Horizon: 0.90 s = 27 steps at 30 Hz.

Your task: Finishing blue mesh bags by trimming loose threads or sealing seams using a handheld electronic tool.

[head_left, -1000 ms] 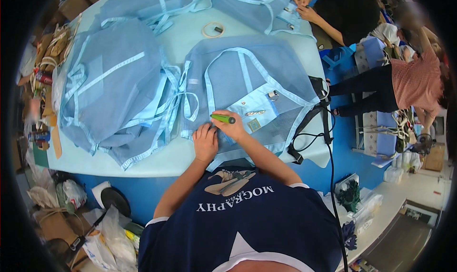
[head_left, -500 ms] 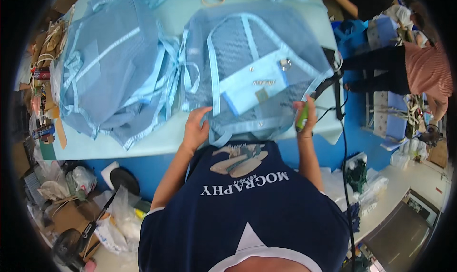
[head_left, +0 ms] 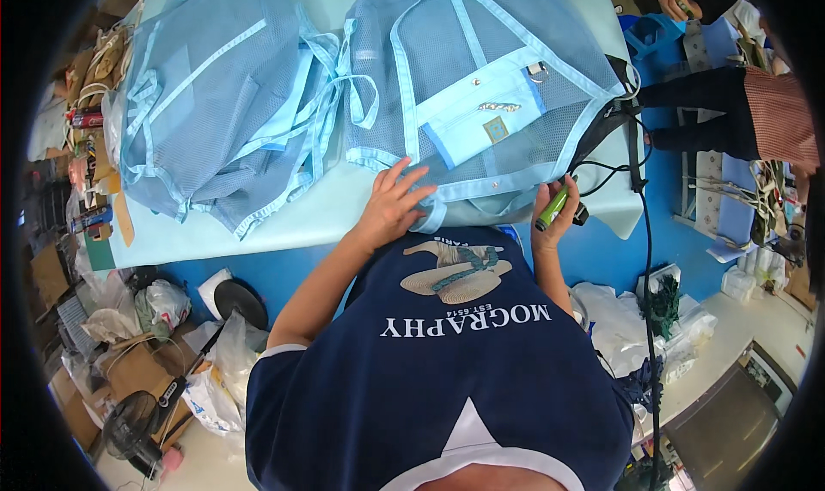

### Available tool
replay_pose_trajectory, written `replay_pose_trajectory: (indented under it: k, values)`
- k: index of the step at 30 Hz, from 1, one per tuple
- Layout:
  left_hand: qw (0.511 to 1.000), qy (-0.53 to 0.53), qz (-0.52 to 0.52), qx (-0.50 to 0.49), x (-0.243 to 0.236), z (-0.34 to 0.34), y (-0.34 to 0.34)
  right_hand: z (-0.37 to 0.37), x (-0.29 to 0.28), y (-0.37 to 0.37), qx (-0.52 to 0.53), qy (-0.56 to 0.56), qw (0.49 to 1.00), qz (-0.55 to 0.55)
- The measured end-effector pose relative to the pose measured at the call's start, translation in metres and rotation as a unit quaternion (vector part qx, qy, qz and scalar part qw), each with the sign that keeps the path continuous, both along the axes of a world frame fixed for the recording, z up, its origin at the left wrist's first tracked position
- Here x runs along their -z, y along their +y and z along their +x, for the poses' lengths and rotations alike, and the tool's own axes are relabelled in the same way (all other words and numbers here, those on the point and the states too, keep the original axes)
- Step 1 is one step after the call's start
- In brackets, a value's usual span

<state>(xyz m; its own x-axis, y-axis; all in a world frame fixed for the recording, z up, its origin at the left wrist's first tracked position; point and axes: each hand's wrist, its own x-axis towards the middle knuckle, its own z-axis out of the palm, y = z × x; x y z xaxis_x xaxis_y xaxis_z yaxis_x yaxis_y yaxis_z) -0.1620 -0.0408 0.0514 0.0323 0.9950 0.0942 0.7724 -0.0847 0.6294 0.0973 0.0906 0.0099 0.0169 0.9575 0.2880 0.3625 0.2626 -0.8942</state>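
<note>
A light-blue mesh bag (head_left: pixel 533 39) lies flat on the table in front of me, its pale blue trim outlining the panel. On it sits a light-blue pocket (head_left: pixel 460 143) with a small tan patch and a metal clip at its upper right corner. My left hand (head_left: pixel 397 205) rests on the bag's near edge, fingers spread and holding nothing. At the near right corner of the bag, my right hand (head_left: pixel 550 224) is closed round a slim green tool (head_left: pixel 555 205); a dark part shows beside its fingers, and its exact kind is unclear.
More blue mesh bags (head_left: pixel 206 95) lie piled on the left of the table (head_left: pixel 172 248). A black cable (head_left: pixel 646 319) hangs down at the right. Across there stands another person (head_left: pixel 778 113). A fan (head_left: pixel 131 426) and plastic bags (head_left: pixel 236 353) are at lower left.
My left hand has moved right along the near edge, its fingers now spread over the bag. The right hand still holds the green tool, now tilted differently. The whole view has shifted slightly.
</note>
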Motion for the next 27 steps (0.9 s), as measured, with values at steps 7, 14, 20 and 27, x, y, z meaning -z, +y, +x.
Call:
replay_pose_trajectory:
  k: [7,14,20,27]
  values:
    - [0.984,-0.097,0.142,0.049,-0.029,0.005,0.047,-0.044,-0.112,0.028,-0.094,0.172,0.979,-0.046]
    - [0.737,-0.568,-0.177,-0.321,-0.075,-0.067,0.124,-0.077,-0.171,0.094,-0.171,0.191,0.966,0.018]
    - [0.63,-0.6,-0.314,-0.38,0.033,-0.115,0.132,-0.051,-0.11,0.083,-0.3,-0.1,0.947,0.058]
    - [0.629,-0.701,-0.261,-0.211,0.031,-0.123,0.114,-0.054,-0.082,0.095,-0.211,-0.262,0.922,0.19]
